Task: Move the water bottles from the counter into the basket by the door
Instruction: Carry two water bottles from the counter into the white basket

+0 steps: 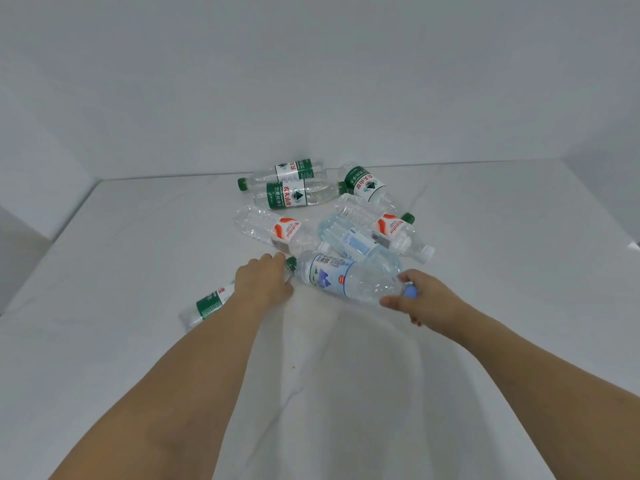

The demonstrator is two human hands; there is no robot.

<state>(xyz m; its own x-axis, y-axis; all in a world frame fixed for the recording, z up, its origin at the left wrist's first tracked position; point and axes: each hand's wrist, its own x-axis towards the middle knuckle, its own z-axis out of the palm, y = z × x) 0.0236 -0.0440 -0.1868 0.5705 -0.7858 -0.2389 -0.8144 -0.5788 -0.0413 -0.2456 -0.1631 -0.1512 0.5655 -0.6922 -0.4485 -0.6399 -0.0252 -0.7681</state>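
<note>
Blue-capped bottle [349, 278] flat, cap rightward

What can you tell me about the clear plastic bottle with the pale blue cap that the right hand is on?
The clear plastic bottle with the pale blue cap lies on its side on the white cloth-covered counter, nearest of the pile. Its label is light blue and white with a barcode. The body looks see-through and ribbed. The right hand grips its cap end; its base points toward the left hand. Another pale blue bottle lies just behind, seemingly touching.

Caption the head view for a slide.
Left hand on a green-capped bottle, right hand gripping a blue-capped bottle.
</note>
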